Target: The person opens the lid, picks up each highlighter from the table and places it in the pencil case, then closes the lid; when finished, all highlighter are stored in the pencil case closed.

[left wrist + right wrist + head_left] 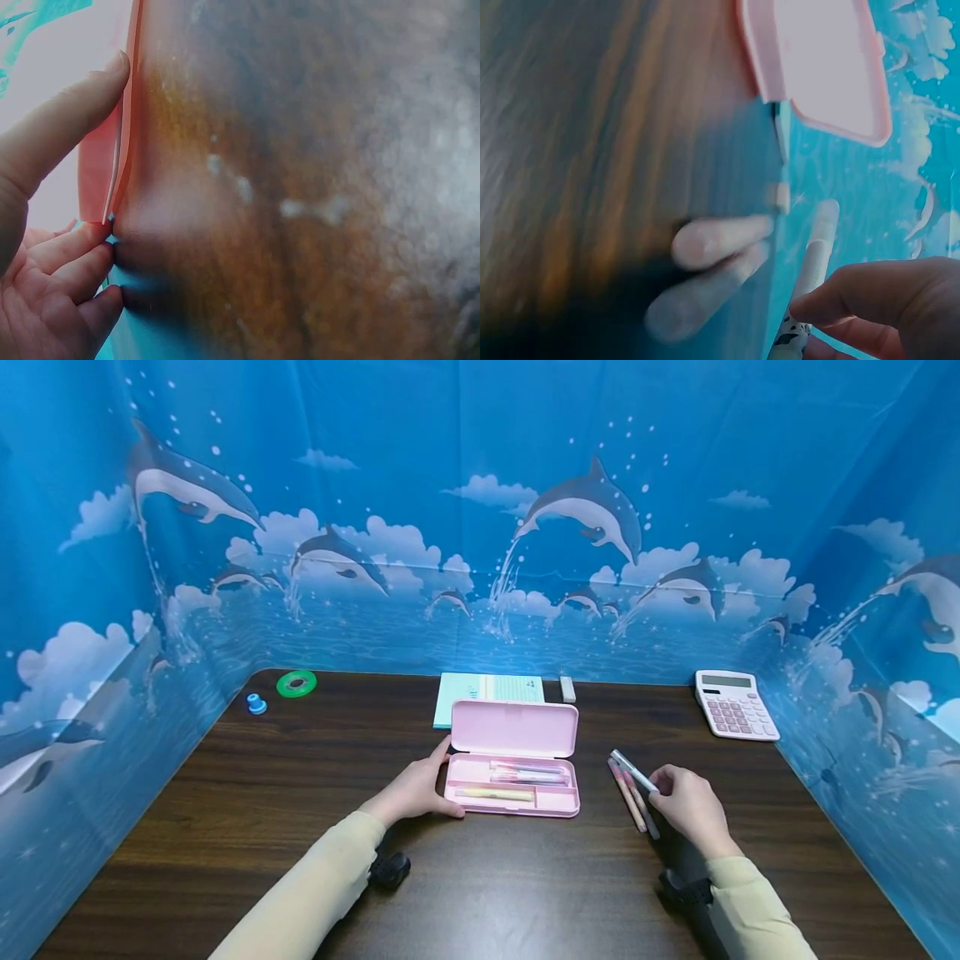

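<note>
A pink pencil case (512,810) lies with its lid raised, several pens in its compartments, one of them a yellow pen (495,794). At the case's left end, my left hand (417,787) holds it, thumb on the front corner and fingers against the side; the left wrist view shows the thumb (71,112) along the edge. To the right, my right hand (688,806) pinches a white pen (633,770) with dark markings, lifted in the right wrist view. Two pens lie side by side beneath it, a pinkish pen (627,797) and a greyish pen (643,807).
Behind the case lie a mint-green notepad (487,687) and a white eraser (567,689). A calculator (737,705) stands at the back right. Green tape (296,683) and a small blue object (257,703) sit at the back left. A dolphin-print curtain (420,527) borders the table.
</note>
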`<state>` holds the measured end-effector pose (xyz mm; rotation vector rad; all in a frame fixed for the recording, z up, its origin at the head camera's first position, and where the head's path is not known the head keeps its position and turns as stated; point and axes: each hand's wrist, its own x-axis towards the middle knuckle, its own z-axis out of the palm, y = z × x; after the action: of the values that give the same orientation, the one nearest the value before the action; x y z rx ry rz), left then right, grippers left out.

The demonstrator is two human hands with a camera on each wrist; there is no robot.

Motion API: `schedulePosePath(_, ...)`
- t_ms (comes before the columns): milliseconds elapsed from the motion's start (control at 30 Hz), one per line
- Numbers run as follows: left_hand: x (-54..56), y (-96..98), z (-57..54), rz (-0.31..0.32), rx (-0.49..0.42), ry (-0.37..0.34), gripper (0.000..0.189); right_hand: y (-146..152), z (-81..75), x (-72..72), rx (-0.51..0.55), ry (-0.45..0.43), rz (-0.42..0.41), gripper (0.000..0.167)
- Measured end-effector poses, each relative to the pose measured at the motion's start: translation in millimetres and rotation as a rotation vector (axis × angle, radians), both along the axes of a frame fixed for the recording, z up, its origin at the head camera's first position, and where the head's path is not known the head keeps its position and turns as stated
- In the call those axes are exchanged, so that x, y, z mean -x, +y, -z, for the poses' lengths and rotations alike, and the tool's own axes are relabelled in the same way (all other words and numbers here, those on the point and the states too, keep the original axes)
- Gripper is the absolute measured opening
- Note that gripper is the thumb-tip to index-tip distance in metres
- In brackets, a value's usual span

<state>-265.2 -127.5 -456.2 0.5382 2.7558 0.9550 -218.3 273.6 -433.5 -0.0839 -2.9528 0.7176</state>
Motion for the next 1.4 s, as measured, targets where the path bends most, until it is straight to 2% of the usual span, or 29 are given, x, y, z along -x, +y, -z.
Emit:
schedulePosePath(267, -0.2, -0.7, 1.1, -0.006, 0.006, -0.009, 0.125, -22, -9.9, 3.8, -0.023, 0.066, -0.076, 0.013)
schedulePosePath(467, 0.1, 0.0, 0.1, -0.006, -0.009, 0.0, 0.125, -42, -13.1, 8.4, -0.021, 0.069, -0.107, 0.014)
schedulePosePath(800, -2.8, 0.5, -1.7, -0.008, -0.006, -0.005, 0.124, -86, -7.9, 9.1, 0.009, 0.117, -0.196, 0.013)
schedulePosePath(1033, -4.3, 2.4, -1.9, -0.01, 0.0, -0.01, 0.124, -112, -2.5, 11.3, 0.008, 0.194, -0.287, 0.011)
schedulePosePath(1400, -2.8, 2.0, -1.9, -0.014, 0.009, -0.004, 0.125, -138, 3.3, 14.7, 0.025, 0.173, -0.335, 0.012)
